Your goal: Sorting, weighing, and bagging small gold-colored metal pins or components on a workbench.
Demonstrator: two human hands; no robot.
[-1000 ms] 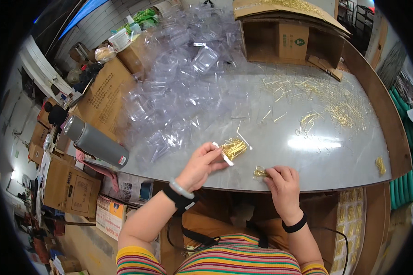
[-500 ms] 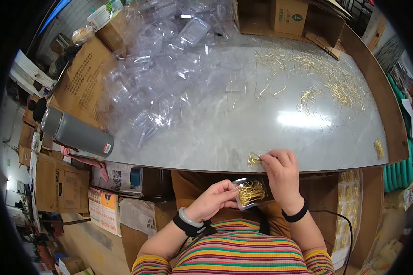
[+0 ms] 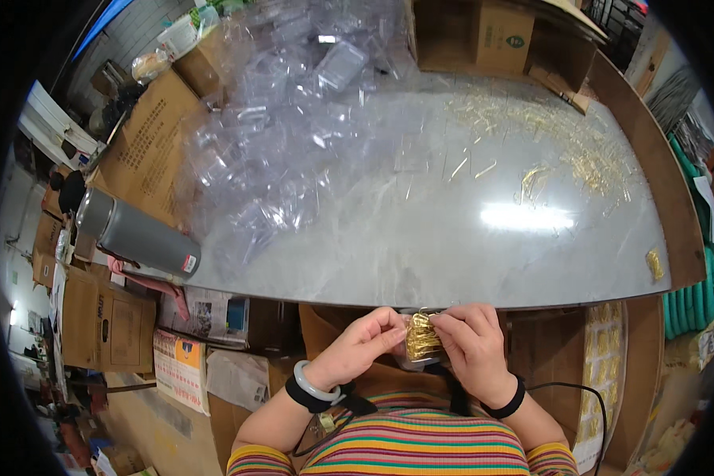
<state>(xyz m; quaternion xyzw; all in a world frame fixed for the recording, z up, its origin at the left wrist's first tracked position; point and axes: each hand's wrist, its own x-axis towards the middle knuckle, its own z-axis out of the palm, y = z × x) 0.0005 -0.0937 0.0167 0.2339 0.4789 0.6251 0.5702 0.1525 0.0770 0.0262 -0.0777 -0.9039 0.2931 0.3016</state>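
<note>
My left hand (image 3: 365,341) is closed on the side of a small clear plastic box (image 3: 415,366), which I hold just below the table's front edge. Gold wire hooks (image 3: 422,337) are packed inside it. From the other side comes my right hand (image 3: 477,349), its thumb and fingers pinched on gold hooks at the top of the box. Its fingertips partly cover the hooks and the box's right rim.
On the grey table (image 3: 357,254) lies a big heap of clear plastic boxes (image 3: 270,135). Loose gold hooks (image 3: 595,159) spread over the far right, and a filled box (image 3: 654,264) stands at the right edge. A grey bottle (image 3: 147,238) leans at the left.
My right hand has come down from the table edge to the box, and the small bunch of hooks there is gone from the table. The left hand has shifted slightly with the box.
</note>
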